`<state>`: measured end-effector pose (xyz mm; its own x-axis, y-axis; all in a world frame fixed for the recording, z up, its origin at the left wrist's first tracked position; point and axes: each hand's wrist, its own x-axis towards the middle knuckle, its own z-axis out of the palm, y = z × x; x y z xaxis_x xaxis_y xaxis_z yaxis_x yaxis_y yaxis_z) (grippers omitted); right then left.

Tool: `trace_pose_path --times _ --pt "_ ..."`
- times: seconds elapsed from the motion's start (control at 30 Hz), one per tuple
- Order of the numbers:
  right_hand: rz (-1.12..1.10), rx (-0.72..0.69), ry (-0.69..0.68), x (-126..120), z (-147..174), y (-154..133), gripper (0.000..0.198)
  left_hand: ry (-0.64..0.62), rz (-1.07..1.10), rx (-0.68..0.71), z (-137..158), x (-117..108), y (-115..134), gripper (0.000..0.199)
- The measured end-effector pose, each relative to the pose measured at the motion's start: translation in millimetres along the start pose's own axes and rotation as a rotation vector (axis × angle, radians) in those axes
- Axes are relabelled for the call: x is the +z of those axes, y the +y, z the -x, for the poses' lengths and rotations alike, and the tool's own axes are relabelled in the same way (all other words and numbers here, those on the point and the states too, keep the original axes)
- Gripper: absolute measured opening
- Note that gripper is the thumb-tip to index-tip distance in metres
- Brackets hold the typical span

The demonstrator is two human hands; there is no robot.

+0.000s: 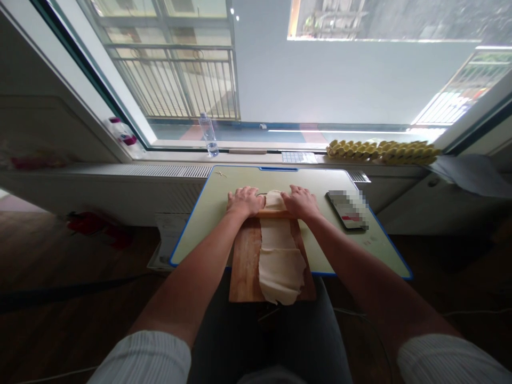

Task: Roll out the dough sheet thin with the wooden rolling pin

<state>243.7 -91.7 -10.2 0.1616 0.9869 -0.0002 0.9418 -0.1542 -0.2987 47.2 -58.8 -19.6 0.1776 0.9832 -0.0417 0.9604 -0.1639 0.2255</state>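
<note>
A long strip of pale dough lies lengthwise on a wooden cutting board, with a fold across its middle and its near end at the board's front edge. Across the far part of the dough rests a wooden rolling pin. My left hand is closed over the pin's left end, its fingers pointing forward. On the right end sits my right hand, closed over it in the same way. Both palms hide the pin's ends.
Beneath the board is a pale table with blue edging. A phone lies at its right. On the windowsill stand a plastic bottle and yellow egg trays. Thin scraps lie at the table's far left.
</note>
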Motion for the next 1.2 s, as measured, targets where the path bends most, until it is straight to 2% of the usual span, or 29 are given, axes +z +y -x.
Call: trace_pose_path --times 0.17,0.3,0.63,0.77,0.87,1.03,1.2 --pt "0.0 0.005 0.035 1.9 -7.7 0.1 0.06 -0.007 -0.004 0.0 -8.2 0.0 -0.9 0.059" --pt "0.015 0.006 0.012 2.1 -9.3 0.3 0.059 -0.006 -0.007 -0.002 -9.2 0.5 -0.7 0.059" --pt "-0.005 0.049 -0.031 -0.2 5.2 0.0 0.073 0.024 0.011 0.021 10.9 1.2 0.3 0.067" --pt "0.014 0.056 -0.048 -1.5 23.5 -1.1 0.082 0.016 0.006 0.004 27.3 1.2 2.2 0.071" --pt "0.044 0.051 -0.035 0.5 41.2 -0.6 0.084 0.054 -0.013 0.003 45.3 4.5 3.6 0.072" --pt "0.139 0.001 0.02 4.3 70.0 -1.2 0.072 0.182 -0.016 0.042 78.3 11.5 4.2 0.066" --pt "0.178 -0.058 0.101 3.2 104.5 -1.8 0.062 0.208 0.002 0.094 111.6 13.8 1.1 0.064"
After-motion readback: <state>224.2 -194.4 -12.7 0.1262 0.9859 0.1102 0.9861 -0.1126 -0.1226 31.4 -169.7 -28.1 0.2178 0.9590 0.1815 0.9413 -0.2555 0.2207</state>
